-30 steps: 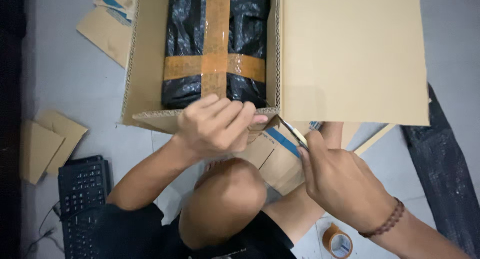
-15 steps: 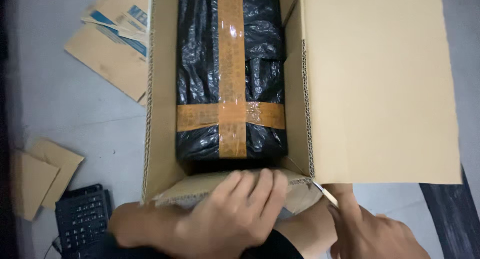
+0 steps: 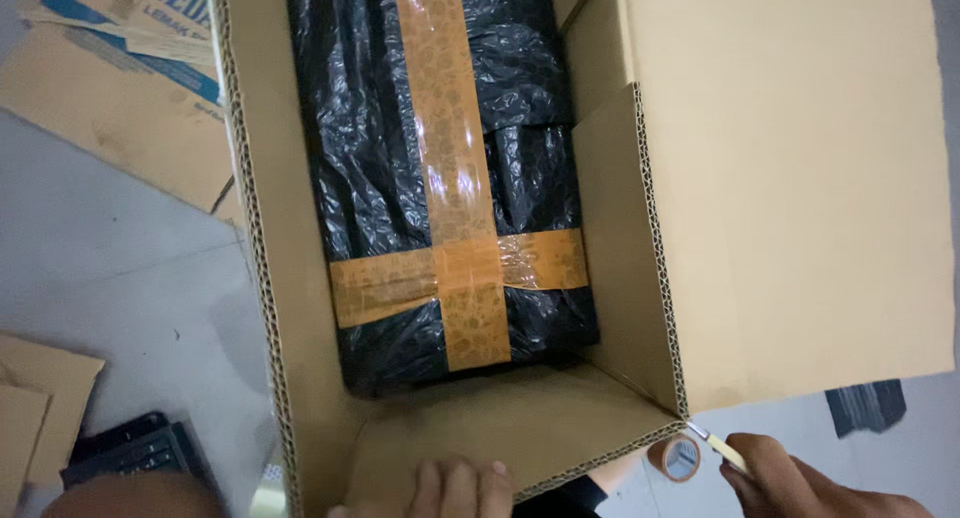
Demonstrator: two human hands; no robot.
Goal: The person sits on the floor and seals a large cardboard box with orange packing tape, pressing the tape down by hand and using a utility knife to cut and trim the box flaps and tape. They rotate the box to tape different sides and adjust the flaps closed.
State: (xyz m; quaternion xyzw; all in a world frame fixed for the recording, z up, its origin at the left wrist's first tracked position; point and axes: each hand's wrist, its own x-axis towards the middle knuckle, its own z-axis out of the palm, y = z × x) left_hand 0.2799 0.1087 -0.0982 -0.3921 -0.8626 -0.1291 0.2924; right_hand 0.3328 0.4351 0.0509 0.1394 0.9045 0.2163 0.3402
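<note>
Right hand [image 3: 800, 483] pinches a box cutter [image 3: 718, 448] at the cardboard box [image 3: 640, 278]'s 5 o'clock corner; left hand [image 3: 455, 488] presses the flap flat, steadying it.

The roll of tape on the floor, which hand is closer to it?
Right. The right hand, gripping a small cutter, sits just beside the tape roll. The left hand rests on the cardboard box's near flap, farther off.

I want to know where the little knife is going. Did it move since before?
Yes. The knife in the right hand moved to the cardboard box corner; earlier it was below the box's near edge.
</note>
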